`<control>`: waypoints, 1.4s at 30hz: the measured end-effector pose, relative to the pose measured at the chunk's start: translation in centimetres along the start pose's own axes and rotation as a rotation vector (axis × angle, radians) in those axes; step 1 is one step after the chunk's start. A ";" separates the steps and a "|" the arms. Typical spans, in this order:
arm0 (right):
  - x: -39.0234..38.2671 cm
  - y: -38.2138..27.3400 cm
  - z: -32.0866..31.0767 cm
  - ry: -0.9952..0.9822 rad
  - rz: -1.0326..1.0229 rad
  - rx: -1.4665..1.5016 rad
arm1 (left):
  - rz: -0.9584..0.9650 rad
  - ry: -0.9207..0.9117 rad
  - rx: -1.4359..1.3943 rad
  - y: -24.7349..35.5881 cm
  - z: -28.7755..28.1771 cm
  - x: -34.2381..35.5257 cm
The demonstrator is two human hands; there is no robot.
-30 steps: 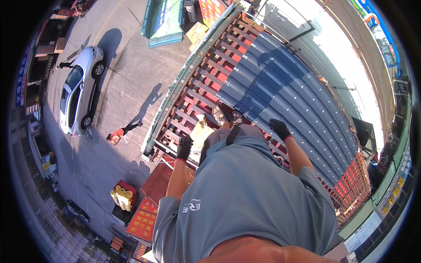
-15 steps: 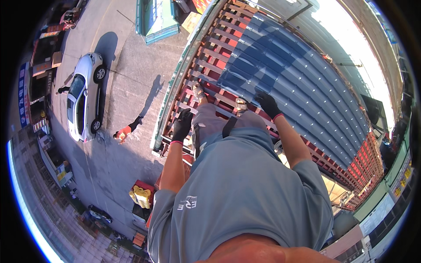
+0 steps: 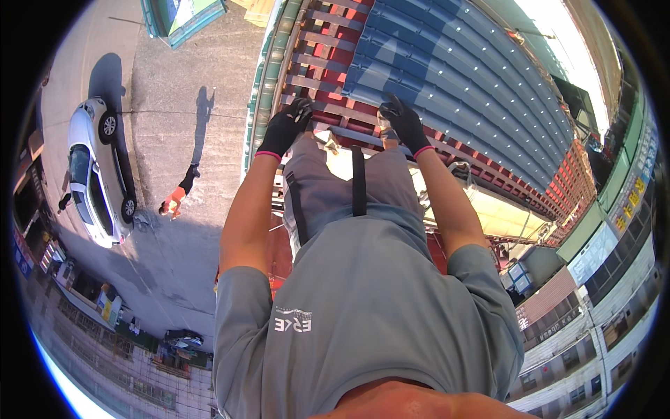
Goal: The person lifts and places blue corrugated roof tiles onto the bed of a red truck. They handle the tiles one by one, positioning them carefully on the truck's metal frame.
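My left hand (image 3: 285,128), in a black glove, hovers over the reddish slats (image 3: 324,52) near the roof's left edge. Its fingers are loosely bent and apart, and nothing shows in them. My right hand (image 3: 405,124), gloved likewise, is above my right foot, just short of the lower left corner of the blue ribbed roof sheet (image 3: 460,91). Its thumb and fingers are spread, with no object visible between them. Rows of light fastener dots run across the sheet. Both feet, partly hidden by the hands and trousers, are by the slats.
A green edge trim (image 3: 262,98) borders the roof on the left, with a drop to the street (image 3: 160,126) beyond. Down there are a silver car (image 3: 89,164) and a person in an orange-red top (image 3: 174,201). More slats over a red surface (image 3: 578,174) lie far right.
My right hand has come leftward, away from the blue sheet. Relative to the roof, my left hand has moved forward toward the edge slats. The whole view has shifted.
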State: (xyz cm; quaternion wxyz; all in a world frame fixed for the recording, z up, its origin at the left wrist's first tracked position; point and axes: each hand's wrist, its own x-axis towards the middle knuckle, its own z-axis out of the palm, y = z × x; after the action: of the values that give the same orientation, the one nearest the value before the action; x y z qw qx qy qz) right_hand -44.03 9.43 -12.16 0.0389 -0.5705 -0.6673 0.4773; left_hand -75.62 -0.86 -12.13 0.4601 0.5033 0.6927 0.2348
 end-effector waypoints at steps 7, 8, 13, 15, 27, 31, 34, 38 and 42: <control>1.0 -1.9 5.2 -0.022 -0.015 0.029 | -0.190 -0.118 0.119 -8.2 -5.3 1.7; 1.3 -1.9 5.3 -0.012 -0.030 0.007 | -0.199 -0.131 0.148 -8.9 -5.3 2.0; 3.8 -2.4 5.0 -0.073 0.018 -0.010 | -0.207 -0.089 0.102 -11.1 -2.8 2.2; 4.7 -1.7 5.0 -0.053 -0.047 -0.045 | -0.187 -0.077 0.045 -11.0 -1.4 2.1; 11.5 4.9 5.2 -0.198 -0.147 -0.145 | -0.181 0.186 -0.082 -8.5 12.3 2.6; 13.1 8.6 6.9 -0.281 -0.212 -0.183 | -0.212 0.135 -0.185 -9.4 17.1 3.0; 13.6 12.3 7.6 -0.295 -0.230 -0.178 | -0.421 -0.066 -0.196 -11.3 20.3 3.8; 11.6 10.6 10.0 -0.325 -0.146 -0.270 | -0.339 -0.060 -0.118 -14.6 23.2 2.9; 11.4 14.9 13.4 -0.441 -0.438 -0.407 | -0.393 0.150 -0.253 -16.6 22.4 1.2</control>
State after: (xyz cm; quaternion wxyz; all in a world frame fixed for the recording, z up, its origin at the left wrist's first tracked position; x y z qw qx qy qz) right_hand -45.14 9.00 -35.13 -0.1188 -0.2935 -0.8472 0.4266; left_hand -64.14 -9.23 -36.18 0.5038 0.2784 0.7745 0.2624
